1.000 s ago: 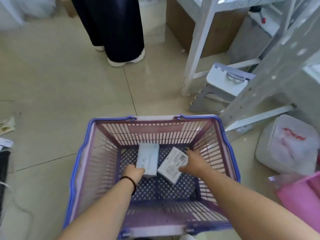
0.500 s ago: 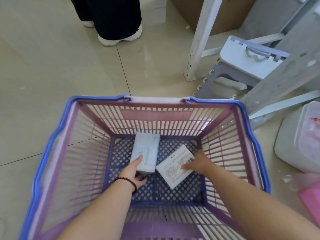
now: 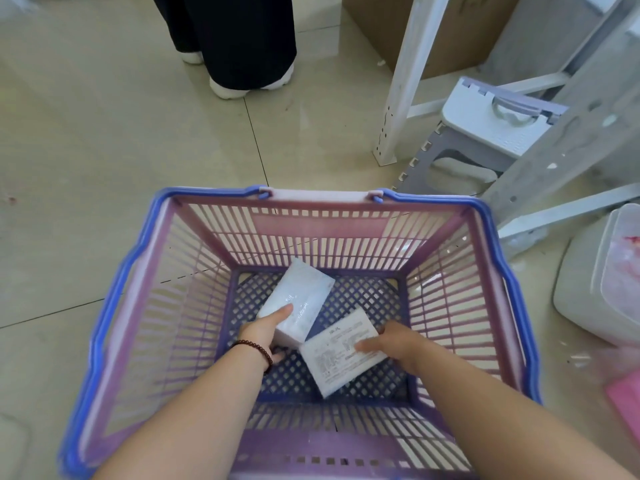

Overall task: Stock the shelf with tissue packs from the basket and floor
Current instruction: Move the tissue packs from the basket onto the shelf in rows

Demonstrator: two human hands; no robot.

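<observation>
A pink and purple plastic basket with blue rim handles stands on the tiled floor in front of me. Two white tissue packs are inside it. My left hand, with a dark bead bracelet on the wrist, grips the near end of the left tissue pack, which is tilted up off the basket floor. My right hand holds the right edge of the second tissue pack, whose printed label faces up.
White shelf uprights rise at the back right, with a folding step stool between them. A white plastic tub and something pink lie to the right. A person's dark trousers and white shoes stand beyond the basket. A cardboard box sits behind the shelf.
Both hands have closed on the packs. The left pack has turned and tipped up at its near end, and the right pack has shifted toward me. My view has moved closer.
</observation>
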